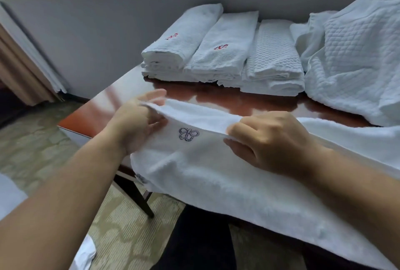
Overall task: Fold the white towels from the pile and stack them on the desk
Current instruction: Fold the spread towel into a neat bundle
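Flanking desk (216, 96), folded stacks (220, 53), quilted pile (355, 64) behind

A bare strip of desk (216, 98) lay open between the towel (216, 172) at the near edge and the stacks (220, 53) at the back. Three stacks stood side by side against the wall (86, 38), touching, with no gap between them. The pile (350, 64) blocked the right, just beside the third stack and spilling forward toward the towel. The desk's left corner, ahead of the left hand (138, 122), was open, as was the floor (32, 139) beyond it. Both hands gripped the towel's folded edge, the right hand (270, 142) nearer the pile.
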The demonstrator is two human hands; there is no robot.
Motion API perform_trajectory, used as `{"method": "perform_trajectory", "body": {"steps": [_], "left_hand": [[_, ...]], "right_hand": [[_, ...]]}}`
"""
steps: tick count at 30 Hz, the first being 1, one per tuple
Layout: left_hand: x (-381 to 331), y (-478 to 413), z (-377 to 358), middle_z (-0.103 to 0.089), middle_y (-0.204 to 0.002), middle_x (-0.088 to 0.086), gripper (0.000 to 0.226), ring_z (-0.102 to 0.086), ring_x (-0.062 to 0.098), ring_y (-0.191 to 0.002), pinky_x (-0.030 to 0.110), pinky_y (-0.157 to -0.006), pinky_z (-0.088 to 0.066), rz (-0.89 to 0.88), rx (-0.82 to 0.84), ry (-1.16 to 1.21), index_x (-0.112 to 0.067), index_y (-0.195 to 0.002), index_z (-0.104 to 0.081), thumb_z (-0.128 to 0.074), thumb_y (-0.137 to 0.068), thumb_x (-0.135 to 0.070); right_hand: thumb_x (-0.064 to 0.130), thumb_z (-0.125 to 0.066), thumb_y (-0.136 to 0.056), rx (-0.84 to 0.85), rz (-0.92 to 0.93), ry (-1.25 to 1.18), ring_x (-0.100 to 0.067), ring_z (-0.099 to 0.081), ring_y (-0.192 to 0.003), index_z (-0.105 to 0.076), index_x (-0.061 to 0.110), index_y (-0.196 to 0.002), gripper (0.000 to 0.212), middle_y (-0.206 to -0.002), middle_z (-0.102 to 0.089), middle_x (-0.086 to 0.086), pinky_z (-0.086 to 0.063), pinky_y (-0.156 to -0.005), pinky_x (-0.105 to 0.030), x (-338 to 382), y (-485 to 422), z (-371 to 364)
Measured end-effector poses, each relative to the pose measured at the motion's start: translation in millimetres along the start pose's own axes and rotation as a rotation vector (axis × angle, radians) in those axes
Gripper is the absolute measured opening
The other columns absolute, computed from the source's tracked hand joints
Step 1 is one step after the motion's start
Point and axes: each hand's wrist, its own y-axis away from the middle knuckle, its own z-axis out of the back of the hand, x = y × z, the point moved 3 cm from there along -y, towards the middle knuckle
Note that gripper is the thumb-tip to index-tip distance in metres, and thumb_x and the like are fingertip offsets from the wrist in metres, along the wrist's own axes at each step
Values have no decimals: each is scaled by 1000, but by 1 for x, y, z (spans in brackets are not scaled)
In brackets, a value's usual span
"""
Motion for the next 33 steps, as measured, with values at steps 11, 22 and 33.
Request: {"method": "perform_trajectory", "body": {"steps": [11,22,33], "left_hand": [[-13,4,11,-73,-110,1,22,-75,17,-82,30,-61,-61,190,148,-301,-30,-116,-69,-63,-97,-21],[-4,15,-7,-67,-123,-8,27,-58,8,-104,22,-83,-40,-276,29,-1103,-43,-113,-68,-64,-92,-28],[1,7,-7,-71,-97,-11,13,-66,13,-89,29,-87,-54,-357,-208,-779,-30,-104,-74,-72,-91,-29]], "right_hand": [[65,-32,-90,553,-141,-116,-19,-61,-69,-62,31,-98,47,-73,-64,7,-42,-59,-30,8,-5,-1],[72,-52,-84,527,-676,-206,-3,-55,-81,-62,33,-91,40,-87,-58,17,-48,-72,-33,-42,-4,9],[65,-51,-88,362,-580,-43,-17,-51,-79,-48,29,-85,36,-86,-55,8,-32,-63,-34,-38,3,-8]]}}
